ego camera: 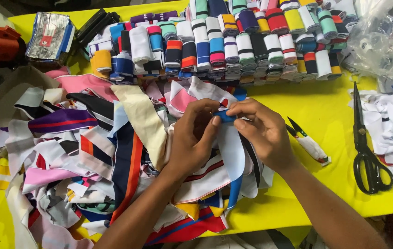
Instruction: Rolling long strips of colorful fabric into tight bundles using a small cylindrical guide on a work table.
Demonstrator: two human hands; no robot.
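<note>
Loose strips [113, 170] heaped; rolls [233, 41] stacked. My left hand [194, 138] and right hand [263, 131] pinch a blue-edged strip [228, 138], unrolled.

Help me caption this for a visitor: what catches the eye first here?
The bright yellow table stands out, with rows of rolled striped fabric bands stacked along its far edge. At the centre, the left hand and right hand pinch a blue-and-white strip above a loose heap of strips. Black scissors lie to the right.
</note>
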